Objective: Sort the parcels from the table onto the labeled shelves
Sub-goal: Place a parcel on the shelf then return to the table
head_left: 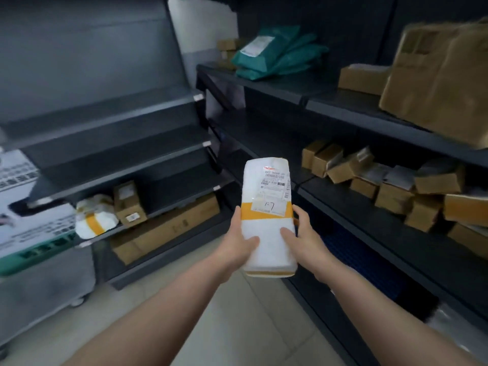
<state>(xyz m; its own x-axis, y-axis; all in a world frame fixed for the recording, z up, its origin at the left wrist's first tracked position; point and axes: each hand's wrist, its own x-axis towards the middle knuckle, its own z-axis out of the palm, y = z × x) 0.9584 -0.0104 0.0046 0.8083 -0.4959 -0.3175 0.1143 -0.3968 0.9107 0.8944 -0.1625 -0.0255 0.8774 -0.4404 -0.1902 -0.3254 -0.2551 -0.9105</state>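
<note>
1. Far left stands a dark shelving rack (pixel 158 165). On one of its lower shelves, a white wrapped bundle (pixel 96 219) banded in orange tape sits just beside a small brown box (pixel 129 202).
2. My left hand (pixel 239 240) grips the left edge of the parcel I carry, with the thumb lying across its face and the fingers curled under, out of sight.
3. The parcel (pixel 266 196) is white with an orange band. I hold it in the air between the two racks, on no shelf. Its long axis points away from me, label end farthest. A handwritten mark seems to read "1-7".
4. My right hand (pixel 303 239) grips the right edge the same way, thumb on top.
5. To the right is a second rack (pixel 343 202) with piled brown boxes (pixel 390 186) on its middle shelf and teal mailers (pixel 274 54) above.
6. I judge the parcel sits about midway, so a swing to either side would reach a rack. The shelf tags are too blurred to read.
</note>
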